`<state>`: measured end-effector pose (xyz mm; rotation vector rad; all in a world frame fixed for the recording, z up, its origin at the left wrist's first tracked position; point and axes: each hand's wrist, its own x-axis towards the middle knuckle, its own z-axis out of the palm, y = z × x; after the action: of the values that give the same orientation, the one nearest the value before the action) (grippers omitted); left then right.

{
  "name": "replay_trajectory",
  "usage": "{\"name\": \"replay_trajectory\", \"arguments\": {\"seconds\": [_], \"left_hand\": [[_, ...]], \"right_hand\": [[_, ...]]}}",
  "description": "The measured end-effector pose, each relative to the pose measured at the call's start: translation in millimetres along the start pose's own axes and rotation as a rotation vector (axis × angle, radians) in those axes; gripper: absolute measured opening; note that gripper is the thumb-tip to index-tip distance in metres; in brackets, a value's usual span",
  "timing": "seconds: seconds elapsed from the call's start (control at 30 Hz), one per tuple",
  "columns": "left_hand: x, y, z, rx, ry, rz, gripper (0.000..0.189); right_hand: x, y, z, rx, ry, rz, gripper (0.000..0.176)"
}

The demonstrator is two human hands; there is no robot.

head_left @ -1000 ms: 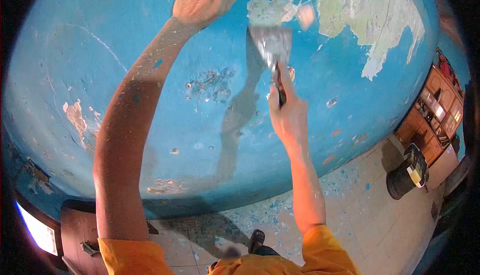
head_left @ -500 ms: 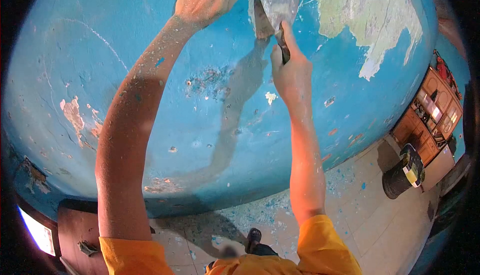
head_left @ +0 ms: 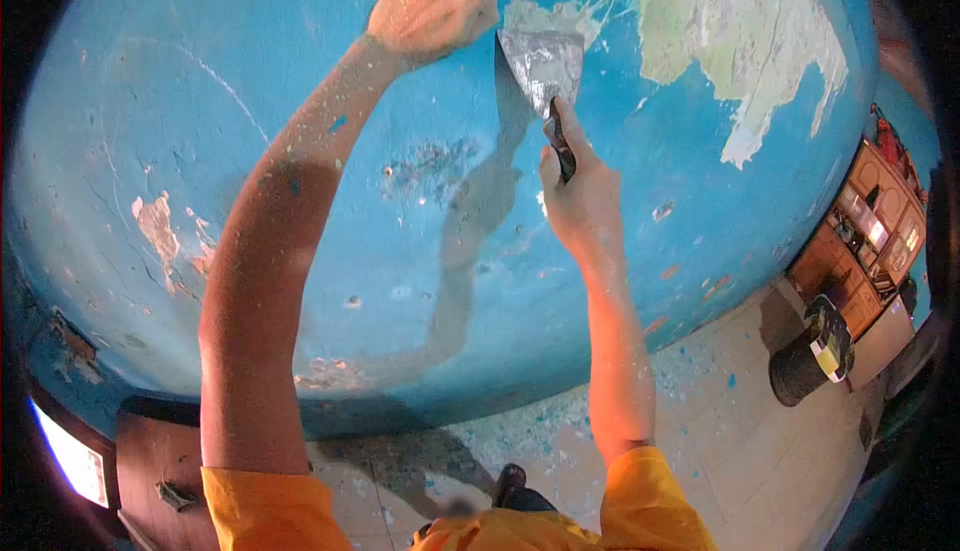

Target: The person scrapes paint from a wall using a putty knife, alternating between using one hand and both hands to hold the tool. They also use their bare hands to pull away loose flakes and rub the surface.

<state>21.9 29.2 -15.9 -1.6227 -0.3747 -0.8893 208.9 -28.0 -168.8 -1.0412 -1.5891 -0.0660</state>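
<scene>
A paint scraper (head_left: 541, 61) with a wide metal blade and dark handle is in my right hand (head_left: 585, 196), the index finger stretched along the handle. The blade lies close to the blue wall (head_left: 380, 241), just below a bare patch (head_left: 560, 17) where the paint is off. My left hand (head_left: 435, 6) is up by the wall to the left of the blade, its fingers spread and partly cut off by the top of the view. Paint flecks dot my left forearm.
A larger pale patch (head_left: 740, 41) of stripped wall spreads at the upper right. Blue paint chips are scattered on the tiled floor (head_left: 700, 431). A black bucket (head_left: 800, 366) stands at the right before a wooden cabinet (head_left: 850, 251). At lower left is a brown panel (head_left: 160, 461).
The scraper and my right hand have moved down the wall, uncovering more of the bare patch above the blade. My left hand has shifted slightly right and down, its fingers now more spread.
</scene>
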Motion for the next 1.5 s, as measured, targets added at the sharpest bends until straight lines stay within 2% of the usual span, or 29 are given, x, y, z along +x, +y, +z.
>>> {"name": "replay_trajectory", "arguments": {"seconds": [0.1, 0.17, 0.2, 0.27, 0.33, 0.4, 0.43, 0.5, 0.53, 0.57, 0.63, 0.67, 0.7, 0.73, 0.8, 0.87, 0.93, 1.03, 1.07, 1.17, 1.23, 1.3, 1.33, 1.37, 1.43, 1.47, 1.5], "left_hand": [[-0.5, 1.4, -5.0, -0.019, 0.023, 0.053, 0.044], [-7.2, 1.0, -2.1, -0.033, 0.036, 0.082, 0.042], [-16.6, 5.3, 4.6, -0.016, 0.077, 0.047, 0.034], [-31.9, 22.2, 8.6, -0.009, 0.108, 0.023, 0.027], [-35.2, 58.2, -0.6, -0.313, -0.033, -0.133, 0.025], [-23.9, 107.2, -6.0, -0.599, -0.247, -0.736, 0.029], [-15.1, 115.7, -0.6, -0.594, -0.244, -0.744, 0.029], [-4.1, 122.8, 11.9, -1.094, -0.027, -1.388, 0.046], [-7.2, 120.6, 22.8, -1.285, 0.034, -1.411, 0.050], [-12.3, 124.9, 32.2, -1.290, 0.034, -1.412, 0.050], [-8.2, 131.4, 30.7, -1.129, -0.149, -1.630, 0.051], [-4.5, 134.8, 31.1, -1.130, -0.150, -1.624, 0.051], [4.7, 136.9, 24.4, -1.515, -0.017, -1.725, 0.051], [11.6, 137.0, 18.7, -1.909, 0.136, -1.790, 0.052], [19.2, 134.5, 10.5, -1.974, 0.097, -1.817, 0.053], [18.9, 134.5, 15.5, -2.035, 0.049, -1.843, 0.054], [15.6, 136.1, 29.7, -1.857, 0.039, -1.786, 0.055], [25.4, 130.5, 40.5, -1.906, 0.096, -1.754, 0.054], [22.9, 129.5, 38.6, -1.827, 0.039, -1.748, 0.054], [15.0, 124.8, 50.2, -1.745, -0.025, -1.668, 0.055], [25.6, 118.2, 57.3, -1.710, 0.055, -1.638, 0.051], [54.5, 102.0, 67.1, -1.654, 0.081, -1.585, 0.048], [52.3, 109.2, 64.9, -1.732, 0.148, -1.623, 0.046], [35.8, 128.1, 59.0, -1.734, 0.129, -1.668, 0.046], [11.7, 150.3, 56.8, -1.729, 0.148, -1.657, 0.047], [5.3, 156.5, 58.4, -1.700, 0.081, -1.756, 0.047], [9.8, 155.5, 59.4, -1.697, 0.082, -1.763, 0.047]], "right_hand": [[17.2, -3.0, -8.8, -0.066, -0.007, -0.018, 0.052], [35.5, -26.7, -26.0, 0.051, -0.002, 0.034, 0.052], [34.0, -32.8, -29.1, 0.084, -0.050, 0.132, 0.053], [13.0, -21.7, -23.7, 0.040, -0.064, 0.153, 0.053], [9.9, -15.2, -17.3, -0.010, -0.069, 0.133, 0.053], [11.8, -14.9, -12.1, -0.020, 0.022, 0.054, 0.049], [12.8, -15.5, -11.5, -0.020, 0.015, 0.047, 0.049], [13.8, -14.8, -11.4, 0.054, 0.004, 0.090, 0.049], [14.7, -12.7, -8.7, 0.051, 0.007, 0.090, 0.049], [14.9, -9.0, -4.6, 0.114, 0.022, 0.081, 0.050], [17.3, -7.9, -1.0, 0.180, 0.044, 0.067, 0.051], [17.8, -8.3, 0.2, 0.362, 0.021, 0.080, 0.052], [17.9, -8.5, 0.9, 0.544, -0.003, 0.092, 0.053], [15.9, -11.9, -4.3, 0.543, 0.000, 0.091, 0.053], [7.3, -23.3, -21.8, 1.040, -0.226, 0.373, 0.060], [0.1, -32.8, -20.3, 0.989, -0.235, 0.426, 0.059], [3.6, -32.4, -21.6, 0.874, -0.236, 0.510, 0.053], [13.7, -34.9, -22.3, 0.847, -0.227, 0.607, 0.047], [10.5, -33.8, -16.2, 0.831, -0.210, 0.567, 0.040], [10.7, -34.9, -10.9, 0.888, -0.209, 0.552, 0.035], [21.5, -37.4, -15.2, 0.853, -0.180, 0.523, 0.034], [53.0, -30.7, -31.0, 0.860, -0.231, 0.413, 0.040], [50.1, -28.0, -30.2, 0.861, -0.220, 0.457, 0.041], [31.0, -16.3, -23.3, 0.853, -0.232, 0.499, 0.041], [4.9, -6.9, -9.5, 0.637, -0.140, 0.338, 0.036], [-5.7, -4.0, -7.9, 0.646, -0.128, 0.389, 0.034], [-2.6, -10.8, -14.1, 0.646, -0.134, 0.392, 0.034]]}}
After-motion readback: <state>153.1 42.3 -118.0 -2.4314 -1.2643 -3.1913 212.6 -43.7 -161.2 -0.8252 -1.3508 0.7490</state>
